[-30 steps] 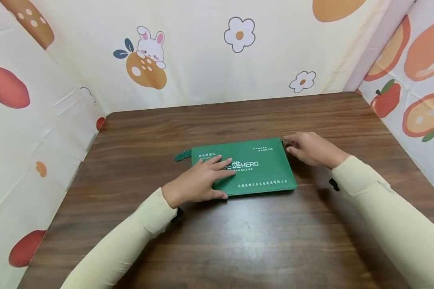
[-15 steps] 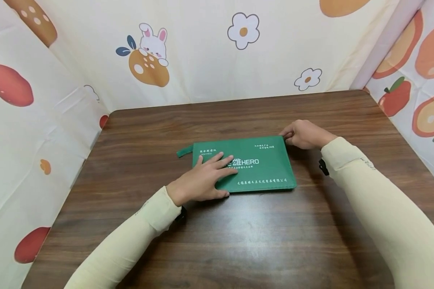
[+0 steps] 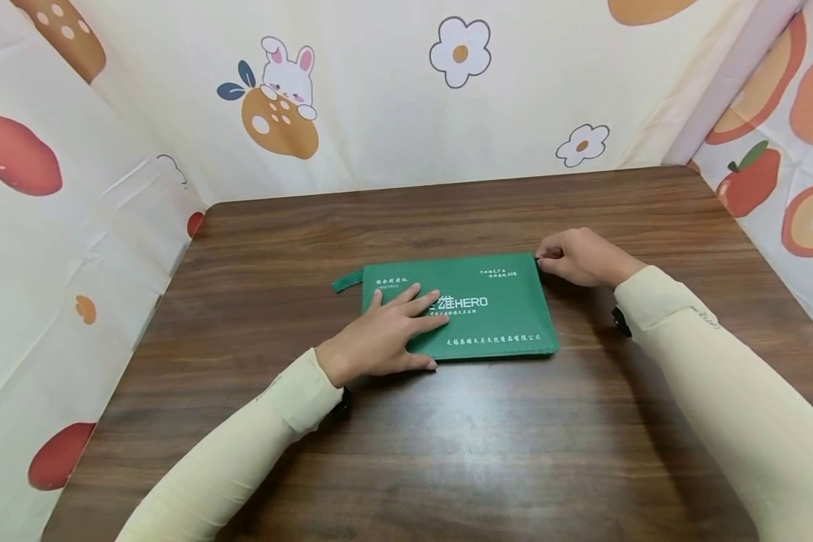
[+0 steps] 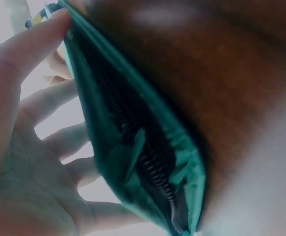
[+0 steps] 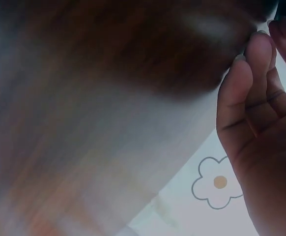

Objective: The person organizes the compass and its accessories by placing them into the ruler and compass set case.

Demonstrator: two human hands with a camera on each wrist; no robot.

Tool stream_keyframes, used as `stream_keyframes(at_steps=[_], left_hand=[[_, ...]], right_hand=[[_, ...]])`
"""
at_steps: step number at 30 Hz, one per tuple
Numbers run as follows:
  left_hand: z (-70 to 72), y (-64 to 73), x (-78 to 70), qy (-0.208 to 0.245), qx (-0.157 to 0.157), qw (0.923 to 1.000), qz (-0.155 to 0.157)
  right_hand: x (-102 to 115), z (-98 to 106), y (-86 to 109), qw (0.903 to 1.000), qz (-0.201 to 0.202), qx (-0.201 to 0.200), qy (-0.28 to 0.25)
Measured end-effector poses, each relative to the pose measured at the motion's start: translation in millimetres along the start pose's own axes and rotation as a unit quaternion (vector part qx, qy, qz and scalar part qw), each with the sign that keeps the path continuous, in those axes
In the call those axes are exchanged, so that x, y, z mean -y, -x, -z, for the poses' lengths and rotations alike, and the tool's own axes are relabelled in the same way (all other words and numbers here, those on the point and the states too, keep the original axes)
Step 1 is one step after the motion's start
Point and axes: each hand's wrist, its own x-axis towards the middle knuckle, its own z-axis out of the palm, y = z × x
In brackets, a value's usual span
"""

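Note:
A flat green zip pouch (image 3: pixel 494 324) with white print, HERO among it, lies on the table. My left hand (image 3: pixel 393 331) rests on its left part, fingers spread and straight, thumb at the near edge. In the left wrist view the pouch's side (image 4: pixel 86 113) gapes between its folds, showing dark zipper teeth (image 4: pixel 155 174). At the far right corner my right hand (image 3: pixel 579 256) has curled fingers and pinches a small dark zipper pull, mostly hidden by the fingertips. The right wrist view shows those fingertips (image 5: pixel 258 49) together beside a bit of green.
A short green wrist strap (image 3: pixel 348 281) sticks out from the pouch's far left corner. The brown wood-grain table (image 3: pixel 461 452) ends at a pale curtain (image 3: pixel 373 113) printed with fruit and flowers, which also hangs at both sides.
My right hand has moved in to the pouch's corner, then slightly off to the right, its fingers now closed in a pinch. The left hand has stayed on the pouch.

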Motion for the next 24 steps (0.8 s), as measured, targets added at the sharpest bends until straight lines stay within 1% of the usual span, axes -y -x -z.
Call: stream_keyframes(at_steps=[4,6,10,15,20,24], left_hand=[[-3.3,0.4,-1.1,-0.011,-0.011,0.9999,0.001],[-4.2,0.3,-1.7,-0.012,-0.014,0.9998,0.003],[-4.2,-1.0,-3.0,-0.012,-0.014,0.9998,0.006],[-4.9,-0.3,-3.6,-0.018,-0.008,0.9998,0.005],[-5.1,-0.2,-2.9,-0.021,-0.014,0.9997,0.003],[-3.5,-1.8,-1.3,-0.016,-0.018,0.9997,-0.002]], right_hand=[[-1,-1,8.3,0.9996,0.026,-0.008,0.012],[-1,-1,13.1,0.9993,0.032,-0.014,0.017],[-3,-3,25.7,0.9988,0.030,-0.020,0.033],[-1,-8,40.1,0.9989,0.029,-0.022,0.028],[5,-13,50.1,0.9974,0.058,-0.025,0.034],[11,-13,58.2,0.9958,0.081,-0.011,0.041]])
